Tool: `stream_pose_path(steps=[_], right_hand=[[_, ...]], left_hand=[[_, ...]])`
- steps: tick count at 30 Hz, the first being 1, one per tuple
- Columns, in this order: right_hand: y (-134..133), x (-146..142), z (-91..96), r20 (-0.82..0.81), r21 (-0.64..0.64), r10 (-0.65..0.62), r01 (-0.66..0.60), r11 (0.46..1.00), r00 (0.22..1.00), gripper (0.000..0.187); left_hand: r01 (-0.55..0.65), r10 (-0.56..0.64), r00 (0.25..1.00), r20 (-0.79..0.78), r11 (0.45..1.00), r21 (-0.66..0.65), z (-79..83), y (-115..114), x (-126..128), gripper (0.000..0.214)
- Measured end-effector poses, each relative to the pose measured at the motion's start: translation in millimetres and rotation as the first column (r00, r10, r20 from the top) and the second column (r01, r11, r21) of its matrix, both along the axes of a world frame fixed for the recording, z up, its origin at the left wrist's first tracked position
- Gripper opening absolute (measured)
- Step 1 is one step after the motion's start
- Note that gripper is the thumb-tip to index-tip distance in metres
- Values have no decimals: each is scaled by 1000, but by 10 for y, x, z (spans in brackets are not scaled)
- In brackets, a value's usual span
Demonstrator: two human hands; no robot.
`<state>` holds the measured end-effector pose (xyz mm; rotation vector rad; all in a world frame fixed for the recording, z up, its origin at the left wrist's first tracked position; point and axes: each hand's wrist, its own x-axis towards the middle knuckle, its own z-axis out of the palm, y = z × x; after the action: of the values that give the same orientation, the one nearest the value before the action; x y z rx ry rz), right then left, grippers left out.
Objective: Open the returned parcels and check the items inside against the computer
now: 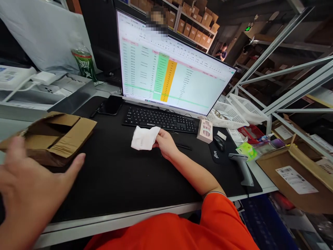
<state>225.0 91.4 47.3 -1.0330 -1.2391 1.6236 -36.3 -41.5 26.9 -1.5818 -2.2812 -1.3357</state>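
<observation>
My right hand (164, 142) rests on the black desk mat (122, 173) just in front of the keyboard (160, 119), its fingers closed on a white crumpled packet (144, 138). My left hand (28, 187) hovers low at the near left, fingers spread and holding nothing, close to an open brown cardboard box (54, 137) that lies on the mat's left edge. An orange sleeve covers my right upper arm.
A monitor (169, 69) with a spreadsheet stands behind the keyboard. Right of it lie a small pink box (205, 131), a mouse (219, 142), a barcode scanner (243, 166) and white baskets (231, 114). A labelled carton (299, 177) sits at far right. A phone (110, 105) and green cup (84, 64) sit left.
</observation>
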Motion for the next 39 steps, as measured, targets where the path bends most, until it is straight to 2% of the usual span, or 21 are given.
stream_pose_path(steps=[1, 3, 4, 6, 9, 11, 13, 17, 19, 21, 24, 25, 27, 30, 32, 34, 36, 38, 39], right_hand=[[-16, -3, 1, 0, 7, 4, -4, 1000, 1000, 18], [-58, -12, -3, -4, 29, 13, -13, 999, 1000, 11], [-83, -19, -9, -9, 41, 18, -17, 999, 1000, 6], [-136, -35, -27, -20, 53, 26, -25, 998, 999, 3], [-196, -42, -39, -60, 45, 34, -32, 998, 998, 9], [-207, -23, -20, -135, 42, 34, -29, 999, 990, 16], [-197, 11, 7, -174, 71, 41, -29, 997, 984, 27], [-161, 49, -17, 0, 163, 129, -128, 978, 992, 47], [-156, 37, -80, 33, 166, 157, -161, 973, 987, 47], [-166, 20, -142, 25, 174, 155, -157, 972, 988, 41], [-197, 15, -174, 65, 276, 93, -108, 955, 994, 31], [-209, 21, -168, 93, 336, 52, -81, 938, 994, 27], [-230, 40, -143, 163, 469, -40, -42, 882, 986, 20], [-249, 82, -118, 223, 662, -154, -33, 749, 963, 15], [-253, 122, -121, 224, 760, -209, -37, 649, 952, 20], [-254, 172, -130, 230, 828, -263, -46, 558, 937, 26], [-254, 224, -136, 244, 871, -307, -68, 487, 920, 30], [-252, 267, -135, 241, 899, -327, -84, 430, 914, 33], [-251, 281, -133, 231, 910, -326, -86, 405, 917, 33]], left_hand=[[21, -21, 999, -31, 999, 24, 22, -20, 117, 85], [203, -202, 978, -45, 979, 18, 42, -9, 341, 78], [307, -307, 952, -1, 952, -6, 41, 29, 439, 75], [449, -436, 881, 186, 893, -34, 33, 162, 598, 71], [537, -458, 750, 478, 843, -35, 54, 394, 732, 60], [537, -441, 705, 555, 843, -13, 91, 491, 758, 52], [512, -430, 707, 561, 859, 12, 121, 523, 748, 48], [554, -453, 657, 603, 833, 22, 114, 499, 684, 48], [536, -440, 620, 650, 842, 60, 94, 489, 656, 46], [462, -415, 590, 693, 877, 132, 75, 490, 634, 43], [366, -427, 576, 697, 897, 247, 53, 484, 598, 35], [354, -446, 597, 667, 893, 279, 50, 474, 585, 30], [344, -471, 686, 555, 882, 322, 57, 436, 562, 20], [298, -416, 862, 289, 878, 374, 101, 346, 540, 7], [286, -374, 918, 131, 855, 433, 137, 288, 535, 10], [316, -376, 926, 39, 828, 464, 154, 257, 539, 11], [321, -374, 927, 33, 835, 447, 138, 261, 556, 9], [323, -405, 896, 183, 876, 357, 89, 295, 587, 9], [340, -432, 849, 304, 887, 312, 57, 318, 607, 22]])
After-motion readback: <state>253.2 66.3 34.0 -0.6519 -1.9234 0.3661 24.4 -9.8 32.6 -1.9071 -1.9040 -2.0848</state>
